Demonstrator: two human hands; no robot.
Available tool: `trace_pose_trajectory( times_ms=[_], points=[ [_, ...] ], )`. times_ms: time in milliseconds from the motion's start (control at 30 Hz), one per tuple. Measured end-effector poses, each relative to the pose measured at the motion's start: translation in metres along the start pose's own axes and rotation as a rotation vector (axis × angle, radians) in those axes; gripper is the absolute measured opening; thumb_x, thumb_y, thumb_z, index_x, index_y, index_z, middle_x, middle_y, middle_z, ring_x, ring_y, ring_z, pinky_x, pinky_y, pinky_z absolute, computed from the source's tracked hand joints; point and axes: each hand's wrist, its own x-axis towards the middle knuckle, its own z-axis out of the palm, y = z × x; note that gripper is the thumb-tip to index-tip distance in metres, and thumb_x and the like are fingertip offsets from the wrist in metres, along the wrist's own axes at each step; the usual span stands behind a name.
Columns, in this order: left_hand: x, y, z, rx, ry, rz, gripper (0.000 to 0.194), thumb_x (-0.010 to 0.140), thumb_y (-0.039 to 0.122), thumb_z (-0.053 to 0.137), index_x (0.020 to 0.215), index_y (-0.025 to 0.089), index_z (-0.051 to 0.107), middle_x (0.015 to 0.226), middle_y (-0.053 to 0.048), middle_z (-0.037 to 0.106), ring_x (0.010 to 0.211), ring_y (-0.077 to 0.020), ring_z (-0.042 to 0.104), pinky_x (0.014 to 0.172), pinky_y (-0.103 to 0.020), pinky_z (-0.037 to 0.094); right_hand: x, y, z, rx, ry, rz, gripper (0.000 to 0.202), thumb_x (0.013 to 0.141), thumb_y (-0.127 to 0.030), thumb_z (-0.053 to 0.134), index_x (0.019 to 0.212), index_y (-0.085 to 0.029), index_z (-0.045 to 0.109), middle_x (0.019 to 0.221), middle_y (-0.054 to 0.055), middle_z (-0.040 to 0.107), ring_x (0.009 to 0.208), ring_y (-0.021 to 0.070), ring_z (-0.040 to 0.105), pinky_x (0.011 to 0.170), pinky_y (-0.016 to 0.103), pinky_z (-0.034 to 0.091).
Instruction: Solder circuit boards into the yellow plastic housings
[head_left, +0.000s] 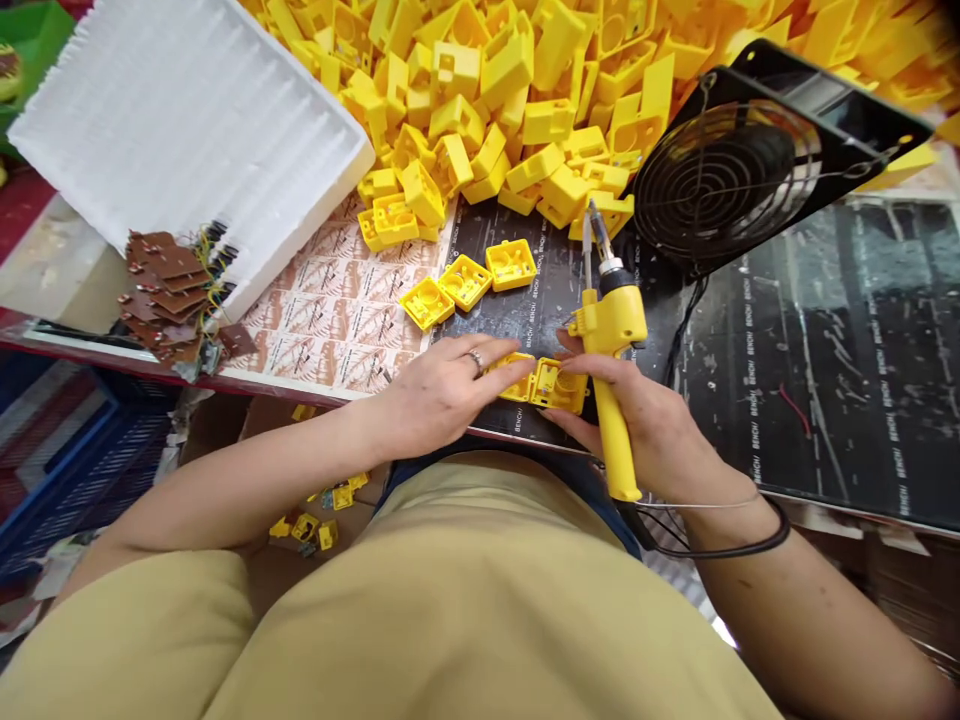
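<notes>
Near the table's front edge, my left hand (450,388) has its fingers on a small yellow casing (516,378). My right hand (652,415) holds a yellow soldering gun (616,400), its metal tip pointing away from me. The thumb and fingers of that same hand also pinch a second open yellow casing (559,385), which lies beside the first. Just beyond my hands, three open yellow casings (465,282) sit in a slanting row on the table. Small parts show inside them.
A large heap of yellow casings (480,90) covers the back. At the right stands a black fan (720,180); a white foam block (195,120) is at the left, with brown circuit boards (169,290) by its near edge. A red wire (795,410) lies on the black tabletop.
</notes>
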Motion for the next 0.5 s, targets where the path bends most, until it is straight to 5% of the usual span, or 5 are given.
trace_pose_trajectory(
  times_ms=[167,333,500],
  points=[
    [-0.005,-0.028,-0.008,0.011,0.056,-0.282,0.049,0.098,0.044,0.052,0.138,0.017,0.055,0.144,-0.016,0.057,0.134,-0.0319,0.052,0.111,-0.052,0.043,0.003,-0.001,-0.001,-0.015,-0.002,-0.031,0.044,0.093,-0.032,0.069,0.129,-0.021,0.047,0.127,0.014,0.064,0.12,0.0289,0.064,0.093,0.041,0.06],
    [-0.024,-0.058,-0.011,-0.026,-0.057,-0.558,0.06,0.096,0.041,0.051,0.146,0.008,0.047,0.134,-0.02,0.064,0.113,-0.0303,0.065,0.1,-0.045,0.051,0.023,-0.004,0.021,-0.068,0.039,-0.16,0.043,0.091,-0.029,0.072,0.126,-0.023,0.049,0.107,0.008,0.07,0.102,0.0261,0.07,0.097,0.048,0.058],
    [-0.04,-0.047,-0.028,-0.197,-0.229,-0.422,0.065,0.093,0.031,0.058,0.153,0.012,0.04,0.124,-0.015,0.072,0.098,-0.0222,0.071,0.089,-0.031,0.053,0.027,-0.002,0.027,-0.088,0.011,-0.216,0.042,0.089,-0.016,0.069,0.127,-0.026,0.051,0.118,0.011,0.069,0.096,0.0262,0.072,0.077,0.036,0.064]
  ],
)
